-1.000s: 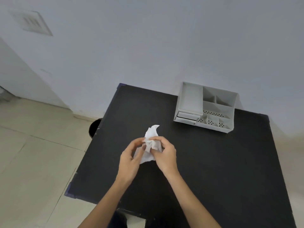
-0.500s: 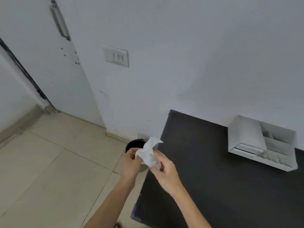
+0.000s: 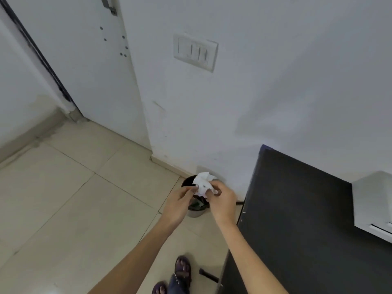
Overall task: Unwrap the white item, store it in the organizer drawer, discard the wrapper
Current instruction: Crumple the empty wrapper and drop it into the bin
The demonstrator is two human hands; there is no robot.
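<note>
A crumpled white paper wrapper (image 3: 202, 182) is pinched between my left hand (image 3: 180, 203) and my right hand (image 3: 222, 200), both held directly above a small black bin (image 3: 196, 209) on the floor. Whether the white item is inside the wrapper is hidden by the paper and my fingers. The white organizer (image 3: 371, 200) stands on the black table (image 3: 297, 219) at the far right edge of the view, only partly in frame, with the front of its drawer just showing.
The bin stands against the white wall, left of the table's corner. A switch plate (image 3: 195, 52) is on the wall and a white door (image 3: 74, 60) is at left. Tiled floor (image 3: 74, 209) spreads to the left. My sandalled feet (image 3: 178, 274) are below.
My view swung left, off the table and toward the floor. Both hands carried the wrapper from above the table to above the bin. The organizer slid to the right edge of the view.
</note>
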